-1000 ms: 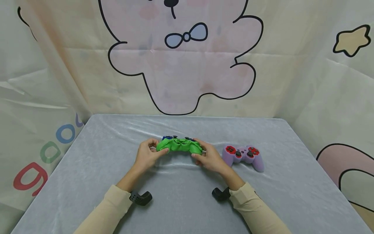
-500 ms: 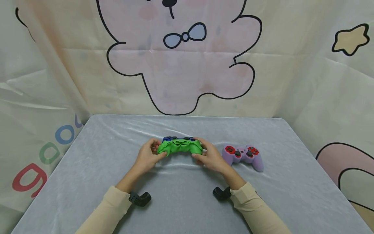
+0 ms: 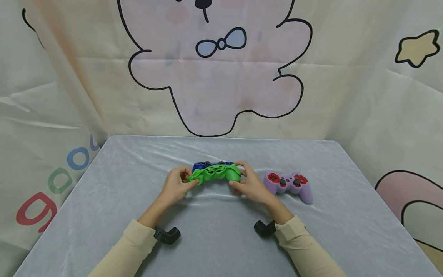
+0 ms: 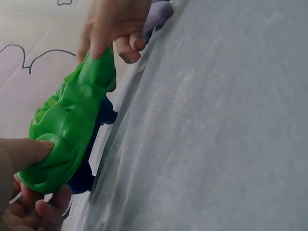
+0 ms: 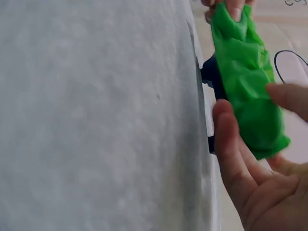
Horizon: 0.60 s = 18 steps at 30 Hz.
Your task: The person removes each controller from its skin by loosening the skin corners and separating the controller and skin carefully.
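A wrinkled green silicone cover (image 3: pixel 215 173) lies partly over a blue game controller (image 3: pixel 200 165) near the middle of the table. My left hand (image 3: pixel 175 186) pinches the cover's left end, its thumb (image 4: pixel 36 150) pressing on the green surface. On the other side, my right hand (image 3: pixel 254 186) holds the right end between thumb and fingers. The right wrist view has the thumb on the green cover (image 5: pixel 248 86) and the fingers beneath it. Much of the blue controller is hidden by the cover; its buttoned top edge shows behind it.
A purple game controller (image 3: pixel 288 185) with red button areas lies face up on the grey cloth-covered table (image 3: pixel 214 238), close to the right forearm. Behind the table hangs a printed curtain (image 3: pixel 214 77).
The cover's left end has been pulled down and looks thinner, and more of the blue controller shows behind it. My right index finger has shifted slightly outward along the right end.
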Tool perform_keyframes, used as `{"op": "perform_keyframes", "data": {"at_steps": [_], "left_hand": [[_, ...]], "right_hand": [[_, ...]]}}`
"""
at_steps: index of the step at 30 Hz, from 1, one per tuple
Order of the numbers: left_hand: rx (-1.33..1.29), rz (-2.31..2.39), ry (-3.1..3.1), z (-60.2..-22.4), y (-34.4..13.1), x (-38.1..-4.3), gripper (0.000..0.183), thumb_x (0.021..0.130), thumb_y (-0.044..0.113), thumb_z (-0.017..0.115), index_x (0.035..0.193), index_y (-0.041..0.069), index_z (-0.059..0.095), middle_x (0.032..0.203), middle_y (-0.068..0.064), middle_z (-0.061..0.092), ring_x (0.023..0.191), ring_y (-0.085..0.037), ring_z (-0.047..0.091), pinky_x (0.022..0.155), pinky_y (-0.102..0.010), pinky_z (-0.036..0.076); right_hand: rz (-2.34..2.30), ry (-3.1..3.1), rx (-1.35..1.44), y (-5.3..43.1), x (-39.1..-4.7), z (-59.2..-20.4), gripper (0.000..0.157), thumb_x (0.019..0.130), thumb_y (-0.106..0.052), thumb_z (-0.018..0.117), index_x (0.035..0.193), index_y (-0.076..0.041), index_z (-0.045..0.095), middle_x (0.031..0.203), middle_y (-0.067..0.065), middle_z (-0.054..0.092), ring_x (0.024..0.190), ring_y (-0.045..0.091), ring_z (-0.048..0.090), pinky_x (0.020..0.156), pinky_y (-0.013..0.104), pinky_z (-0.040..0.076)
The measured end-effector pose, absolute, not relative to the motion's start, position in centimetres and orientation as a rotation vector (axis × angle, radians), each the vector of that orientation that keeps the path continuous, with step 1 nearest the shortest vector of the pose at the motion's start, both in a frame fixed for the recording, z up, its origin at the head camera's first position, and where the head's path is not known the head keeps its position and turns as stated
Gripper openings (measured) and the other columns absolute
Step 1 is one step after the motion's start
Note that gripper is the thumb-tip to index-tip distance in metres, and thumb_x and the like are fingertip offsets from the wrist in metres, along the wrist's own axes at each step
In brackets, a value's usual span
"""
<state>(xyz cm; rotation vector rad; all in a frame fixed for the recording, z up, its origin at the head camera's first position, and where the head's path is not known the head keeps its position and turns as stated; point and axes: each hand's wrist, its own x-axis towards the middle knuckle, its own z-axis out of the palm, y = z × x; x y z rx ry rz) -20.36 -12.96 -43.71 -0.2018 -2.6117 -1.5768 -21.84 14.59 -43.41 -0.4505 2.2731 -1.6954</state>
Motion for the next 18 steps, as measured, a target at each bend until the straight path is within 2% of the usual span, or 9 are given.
{"op": "perform_keyframes", "data": {"at_steps": [3, 6, 10, 12, 15, 18], "left_hand": [[-0.21, -1.565, -2.619, -43.8, -13.02, -20.38, 0.026, 0.08, 0.005, 0.08, 0.085, 0.005, 0.055, 0.074, -0.001, 0.047, 0.068, -0.014, 0.046, 0.062, -0.022, 0.039], [-0.209, -1.584, -2.64, -43.91, -13.17, -20.42, 0.028, 0.082, 0.007, 0.079, 0.094, 0.005, 0.054, 0.08, -0.005, 0.049, 0.07, -0.014, 0.049, 0.062, -0.024, 0.041], [-0.208, -1.632, -2.669, -44.12, -13.45, -20.55, 0.038, 0.084, 0.01, 0.077, 0.114, 0.007, 0.054, 0.107, -0.016, 0.06, 0.079, -0.017, 0.058, 0.068, -0.027, 0.046], [-0.229, -1.652, -2.679, -44.18, -13.59, -20.62, 0.041, 0.085, 0.01, 0.077, 0.118, 0.008, 0.052, 0.116, -0.021, 0.063, 0.079, -0.017, 0.06, 0.067, -0.026, 0.047], [-0.269, -1.662, -2.699, -44.1, -13.69, -20.66, 0.037, 0.086, 0.009, 0.076, 0.111, 0.008, 0.051, 0.094, -0.015, 0.066, 0.07, -0.013, 0.054, 0.061, -0.024, 0.043], [-0.288, -1.642, -2.722, -43.97, -13.69, -20.63, 0.033, 0.085, 0.01, 0.077, 0.103, 0.008, 0.049, 0.068, -0.002, 0.051, 0.06, -0.011, 0.043, 0.055, -0.023, 0.037]], "right_hand": [[-1.677, 2.252, -0.455, 14.89, -21.93, -43.43, 0.066, 0.095, -0.003, 0.065, 0.149, -0.003, 0.026, 0.148, 0.036, 0.043, 0.075, 0.021, 0.071, 0.065, 0.03, 0.058], [-1.665, 2.24, -0.487, 15.19, -21.98, -43.46, 0.066, 0.095, -0.003, 0.066, 0.148, -0.003, 0.027, 0.147, 0.037, 0.043, 0.075, 0.021, 0.071, 0.065, 0.03, 0.058], [-1.638, 2.25, -0.548, 15.4, -22.0, -43.35, 0.067, 0.091, 0.0, 0.072, 0.144, -0.006, 0.031, 0.144, 0.036, 0.044, 0.075, 0.018, 0.065, 0.064, 0.027, 0.054], [-1.619, 2.274, -0.573, 15.42, -22.03, -43.38, 0.066, 0.089, 0.0, 0.074, 0.14, -0.006, 0.033, 0.142, 0.036, 0.045, 0.073, 0.017, 0.062, 0.062, 0.025, 0.052], [-1.58, 2.339, -0.577, 15.39, -22.0, -43.33, 0.061, 0.088, -0.001, 0.075, 0.135, -0.006, 0.037, 0.14, 0.036, 0.047, 0.071, 0.016, 0.059, 0.062, 0.024, 0.049], [-1.512, 2.431, -0.582, 15.41, -21.95, -43.33, 0.057, 0.088, -0.004, 0.077, 0.13, -0.007, 0.04, 0.133, 0.034, 0.053, 0.068, 0.013, 0.057, 0.059, 0.024, 0.048]]}}
